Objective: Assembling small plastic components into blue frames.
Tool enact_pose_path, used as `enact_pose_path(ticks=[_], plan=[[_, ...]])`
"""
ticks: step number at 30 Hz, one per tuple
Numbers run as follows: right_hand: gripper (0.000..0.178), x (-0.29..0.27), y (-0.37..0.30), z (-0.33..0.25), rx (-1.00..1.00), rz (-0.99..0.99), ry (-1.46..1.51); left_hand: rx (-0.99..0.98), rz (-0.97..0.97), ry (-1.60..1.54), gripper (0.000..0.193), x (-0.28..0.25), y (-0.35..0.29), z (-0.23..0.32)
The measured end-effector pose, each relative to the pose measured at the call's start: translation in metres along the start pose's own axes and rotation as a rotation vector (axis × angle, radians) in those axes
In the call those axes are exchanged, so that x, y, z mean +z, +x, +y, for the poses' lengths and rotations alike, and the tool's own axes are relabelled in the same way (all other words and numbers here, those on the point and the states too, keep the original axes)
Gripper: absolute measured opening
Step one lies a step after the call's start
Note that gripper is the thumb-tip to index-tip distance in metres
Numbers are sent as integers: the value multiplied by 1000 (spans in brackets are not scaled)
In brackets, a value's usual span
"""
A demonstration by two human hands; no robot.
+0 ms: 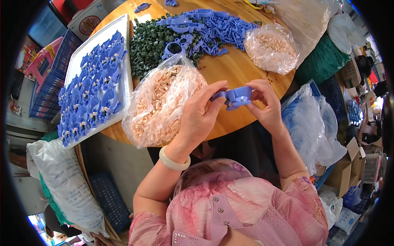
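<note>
Over the near edge of the round wooden table, both hands grip one small blue plastic part (pixel 237 98) with a rounded, cup-like shape. My left hand (pixel 204 108), with a pale bangle (pixel 174 159) on its wrist, pinches its left end between thumb and fingers. At its right end, the thumb and fingertips of my right hand (pixel 266 103) are closed. Beside my left hand lies an open clear bag (pixel 164 102) of small beige pieces. Farther off are a pile of dark green pieces (pixel 143 45) and a heap of blue plastic parts (pixel 223 30).
A white tray (pixel 127 53) at the left carries rows of blue pieces. Another clear bag of beige pieces (pixel 273 47) sits far right on the wooden table (pixel 230 67). Blue crates (pixel 53 78), a white sack (pixel 65 184), plastic bags (pixel 312 127) and a cardboard box (pixel 347 172) surround the table.
</note>
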State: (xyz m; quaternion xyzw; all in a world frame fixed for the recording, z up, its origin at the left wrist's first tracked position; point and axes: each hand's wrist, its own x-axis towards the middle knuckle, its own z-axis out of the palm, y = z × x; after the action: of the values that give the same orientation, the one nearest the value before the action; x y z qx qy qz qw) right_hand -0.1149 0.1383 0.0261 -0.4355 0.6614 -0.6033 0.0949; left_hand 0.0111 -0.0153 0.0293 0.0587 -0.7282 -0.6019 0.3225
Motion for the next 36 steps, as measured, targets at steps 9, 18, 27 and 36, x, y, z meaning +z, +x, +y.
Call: enact_pose_path(ticks=[9, 18, 27, 36], plan=[[45, -4, 12, 3, -566, 92, -523, 74, -137, 360, 29, -16, 13, 29], [48, 2, 24, 7, -454, 126, -333, 165, -36, 469, 42, -38, 18, 52], [32, 18, 0, 11, -39, -20, -385, 251, 182, 816, 41, -140, 21, 78], [26, 35, -1, 13, -181, 25, -679, 14, 615, 1216, 37, -338, 63, 70]])
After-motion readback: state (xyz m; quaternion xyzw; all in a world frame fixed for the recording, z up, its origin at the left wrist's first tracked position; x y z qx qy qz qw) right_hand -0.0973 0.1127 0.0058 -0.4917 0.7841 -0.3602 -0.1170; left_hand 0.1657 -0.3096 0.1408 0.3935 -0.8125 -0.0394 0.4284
